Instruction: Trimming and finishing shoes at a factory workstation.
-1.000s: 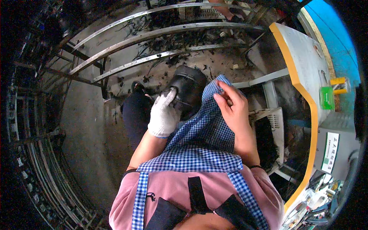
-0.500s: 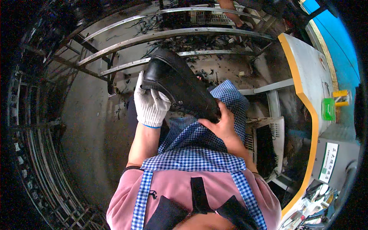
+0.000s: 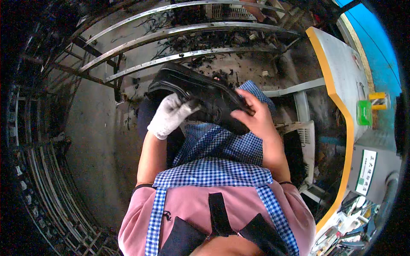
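A black shoe [image 3: 205, 94] hangs over my lap, lying slantwise across the front of me. My left hand [image 3: 169, 115], in a white knitted glove, pinches the shoe's near edge at its left part, with the fingertips partly hidden against the dark upper. My bare right hand [image 3: 256, 112] clasps the right end, fingers on the far side and thumb on the near side. Below the shoe, a blue-and-white checked apron [image 3: 213, 170] covers my lap.
Metal rack rails [image 3: 183, 30] cross the far side, with dark scraps [image 3: 200, 45] on the floor beneath. A white table with a yellow edge [image 3: 337, 96] stands at right, bearing a green container [image 3: 364, 113] and tools. Below it sits a pale crate [image 3: 308, 147]. Another person's limb [image 3: 253, 9] shows beyond the rails.
The shoe has rolled over and now lies flatter. My left hand has shifted from its left end to the near edge; my right hand has moved up along the right end.
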Available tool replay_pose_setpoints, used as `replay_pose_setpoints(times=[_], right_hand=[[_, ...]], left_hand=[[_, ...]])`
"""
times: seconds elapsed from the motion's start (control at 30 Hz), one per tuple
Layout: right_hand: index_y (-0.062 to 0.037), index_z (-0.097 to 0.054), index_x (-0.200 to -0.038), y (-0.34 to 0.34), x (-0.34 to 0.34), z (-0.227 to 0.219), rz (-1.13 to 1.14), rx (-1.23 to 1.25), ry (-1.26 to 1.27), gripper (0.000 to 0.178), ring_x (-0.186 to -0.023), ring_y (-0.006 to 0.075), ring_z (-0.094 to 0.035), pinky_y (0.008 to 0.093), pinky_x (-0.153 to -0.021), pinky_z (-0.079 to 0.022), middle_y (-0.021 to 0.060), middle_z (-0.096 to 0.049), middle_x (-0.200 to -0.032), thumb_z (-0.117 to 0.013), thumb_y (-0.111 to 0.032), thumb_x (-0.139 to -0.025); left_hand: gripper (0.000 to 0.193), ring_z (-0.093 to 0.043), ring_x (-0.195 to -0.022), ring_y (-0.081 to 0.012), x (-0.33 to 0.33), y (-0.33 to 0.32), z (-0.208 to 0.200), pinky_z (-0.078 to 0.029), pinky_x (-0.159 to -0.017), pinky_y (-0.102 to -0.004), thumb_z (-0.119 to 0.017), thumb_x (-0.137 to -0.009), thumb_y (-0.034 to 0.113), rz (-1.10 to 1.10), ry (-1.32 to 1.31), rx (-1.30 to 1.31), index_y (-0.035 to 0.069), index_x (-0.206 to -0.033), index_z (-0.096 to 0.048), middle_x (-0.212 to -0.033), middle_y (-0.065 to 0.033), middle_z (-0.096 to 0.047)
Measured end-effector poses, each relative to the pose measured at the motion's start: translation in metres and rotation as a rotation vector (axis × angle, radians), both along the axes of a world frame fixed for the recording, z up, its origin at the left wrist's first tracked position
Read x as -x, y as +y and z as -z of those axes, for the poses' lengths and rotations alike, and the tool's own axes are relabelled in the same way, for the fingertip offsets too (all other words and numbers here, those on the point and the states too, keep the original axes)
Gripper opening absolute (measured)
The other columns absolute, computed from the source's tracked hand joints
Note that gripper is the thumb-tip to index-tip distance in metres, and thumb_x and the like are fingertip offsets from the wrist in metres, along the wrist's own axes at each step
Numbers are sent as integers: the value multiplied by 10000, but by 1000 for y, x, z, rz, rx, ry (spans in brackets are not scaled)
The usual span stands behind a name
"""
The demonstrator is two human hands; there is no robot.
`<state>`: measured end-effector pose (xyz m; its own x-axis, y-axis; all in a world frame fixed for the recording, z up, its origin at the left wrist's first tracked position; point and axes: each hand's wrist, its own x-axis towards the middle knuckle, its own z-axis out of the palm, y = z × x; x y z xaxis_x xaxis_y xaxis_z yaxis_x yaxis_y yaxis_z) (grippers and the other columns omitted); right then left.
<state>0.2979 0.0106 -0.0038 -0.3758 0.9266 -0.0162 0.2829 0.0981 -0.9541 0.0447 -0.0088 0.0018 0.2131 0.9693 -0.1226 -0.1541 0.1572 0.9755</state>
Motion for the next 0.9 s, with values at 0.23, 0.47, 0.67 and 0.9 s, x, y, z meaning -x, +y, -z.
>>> replay_pose_setpoints(times=[0.23, 0.47, 0.67, 0.9], right_hand=[[13, -385, -1293, 7, 6, -3, -10, -101, 423, 653, -532, -27, -314, 128, -483, -255, 78, -556, -1161, -687, -67, -720], [16, -562, -1103, 9, 24, -18, 192, -223, 270, 429, -512, -21, -279, 153, -459, -225, -42, -558, -796, -708, 1, -700], [35, -570, -1005, 8, 29, -16, 255, -218, 328, 318, -508, -15, -287, 156, -459, -218, -66, -471, -690, -704, 4, -718], [26, -569, -985, 6, 16, -22, 236, -291, 209, 345, -528, 0, -278, 162, -471, -212, -69, -407, -656, -740, -31, -691]], left_hand=[[390, -559, -1029, -277, -5, 5, 29, -452, -903, -380, -493, -891, 284, -217, -793, 516, 75, -1220, -476, -1166, -122, -557], [429, -573, -1029, -298, -16, -3, 29, -478, -858, -465, -445, -903, 367, -123, -925, 616, 64, -1203, -495, -1137, -129, -583], [389, -572, -1031, -274, -24, -7, 23, -482, -861, -417, -435, -919, 320, -266, -845, 527, 71, -1214, -479, -1140, -118, -579], [355, -591, -978, -230, -28, -12, 23, -490, -806, -347, -473, -902, 234, -493, -510, 323, 54, -1208, -462, -1139, -108, -567]])
